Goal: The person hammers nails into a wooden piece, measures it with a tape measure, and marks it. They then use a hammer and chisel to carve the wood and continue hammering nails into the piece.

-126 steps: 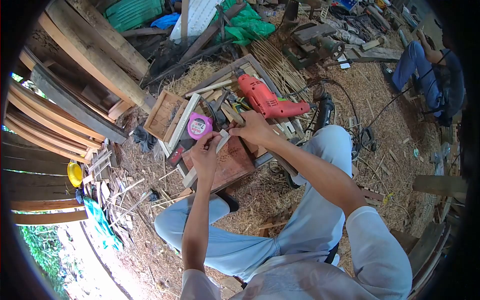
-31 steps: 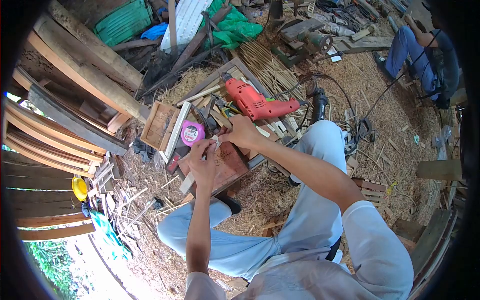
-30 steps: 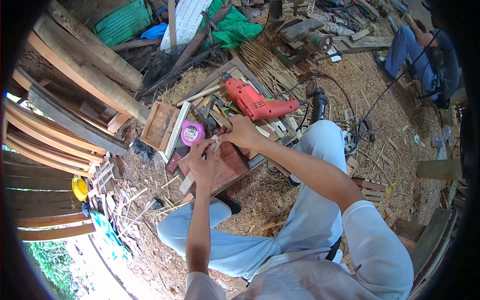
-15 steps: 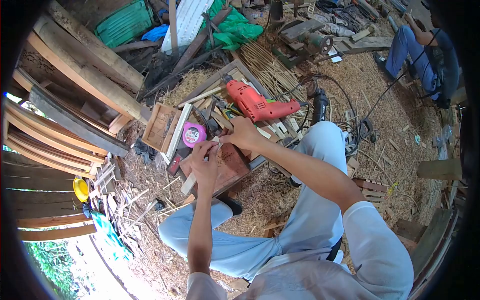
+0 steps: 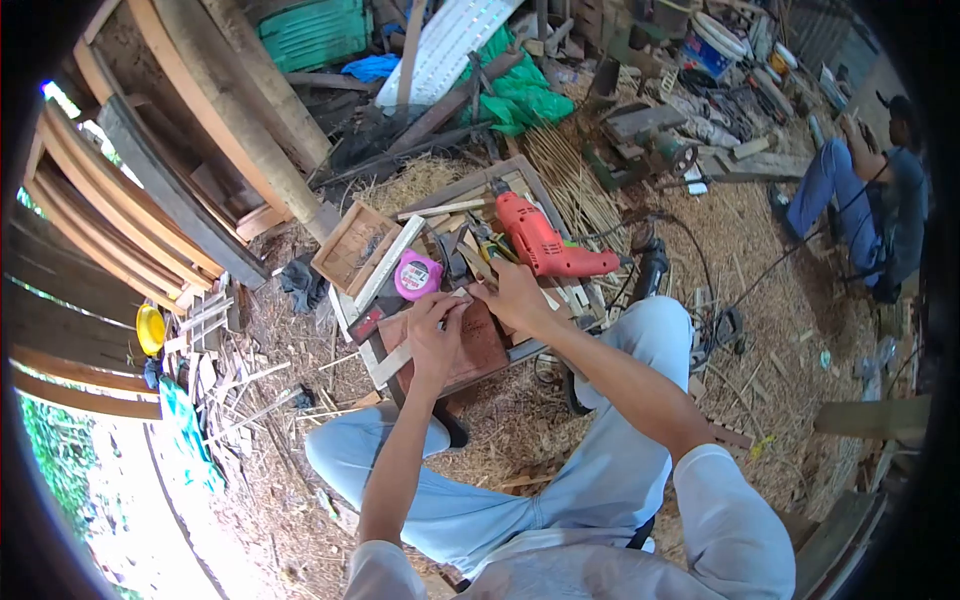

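Note:
My left hand [image 5: 434,332] is closed around a narrow pale wooden strip [image 5: 394,362], which lies at a slant over a reddish-brown wooden block [image 5: 484,348]. Close beside it, my right hand [image 5: 512,298] is closed with its fingertips by the strip's upper end. A flat tan wooden piece, perhaps a tool handle [image 5: 477,262], sticks up out of the right fist; its lower end is hidden by the fingers. Just beyond the left fingers stands a pink tape measure [image 5: 417,275]. A red power drill [image 5: 548,240] lies past my right hand.
A small wooden box [image 5: 355,245] sits at the workbench's left. An angle grinder [image 5: 652,262] and cables lie to the right. Curved timber pieces [image 5: 205,130] lean at the left. Another person [image 5: 865,200] sits at the far right. Shavings [image 5: 750,300] cover the ground.
The camera view has shifted, so the bench and objects appear lower and further right. Both hands stay close together over the block, with the strip still in the left.

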Motion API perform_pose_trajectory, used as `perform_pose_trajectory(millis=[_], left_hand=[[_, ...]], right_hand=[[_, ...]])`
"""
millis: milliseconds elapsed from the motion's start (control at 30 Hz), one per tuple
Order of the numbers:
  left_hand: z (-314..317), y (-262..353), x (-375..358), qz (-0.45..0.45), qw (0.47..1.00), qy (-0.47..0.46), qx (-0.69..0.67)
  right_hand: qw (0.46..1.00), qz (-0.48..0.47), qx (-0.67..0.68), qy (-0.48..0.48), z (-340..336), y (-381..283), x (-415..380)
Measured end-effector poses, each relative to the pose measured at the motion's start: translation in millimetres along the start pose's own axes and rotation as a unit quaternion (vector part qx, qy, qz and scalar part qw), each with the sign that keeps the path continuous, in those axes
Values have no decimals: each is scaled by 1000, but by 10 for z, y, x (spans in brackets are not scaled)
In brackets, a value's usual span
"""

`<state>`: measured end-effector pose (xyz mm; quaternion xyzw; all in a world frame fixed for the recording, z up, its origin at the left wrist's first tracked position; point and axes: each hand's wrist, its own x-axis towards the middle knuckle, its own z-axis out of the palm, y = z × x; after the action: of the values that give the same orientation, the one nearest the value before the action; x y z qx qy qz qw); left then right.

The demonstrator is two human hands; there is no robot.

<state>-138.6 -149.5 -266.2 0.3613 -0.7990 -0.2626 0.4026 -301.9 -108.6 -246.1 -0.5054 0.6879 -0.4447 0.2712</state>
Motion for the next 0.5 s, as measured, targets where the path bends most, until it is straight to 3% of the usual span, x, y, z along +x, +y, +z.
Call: perform_pose_trajectory(millis=[133,167,200,267,300,400,500], left_hand=[[-6,-32,-7,40,999,18,18],[-5,-38,-10,34,999,30,15],[-19,-18,-30,2,1000,11,12],[-31,-10,-29,-32,999,2,3],[-24,-38,-16,-31,999,-2,-14],[0,-86,-32,-26,999,-1,-33],[-11,-113,-33,-19,999,3,-31]], right_hand=[[999,-44,-21,25,-210,-242,-233],[991,-114,-33,53,-200,-185,-300],[991,-119,-41,43,-204,-205,-388],[997,-27,-78,-5,-228,-257,-541],[992,-91,-92,8,-204,-244,-612],[991,-61,-119,14,-163,-257,-736],[987,-93,-129,13,-72,-186,-761]])
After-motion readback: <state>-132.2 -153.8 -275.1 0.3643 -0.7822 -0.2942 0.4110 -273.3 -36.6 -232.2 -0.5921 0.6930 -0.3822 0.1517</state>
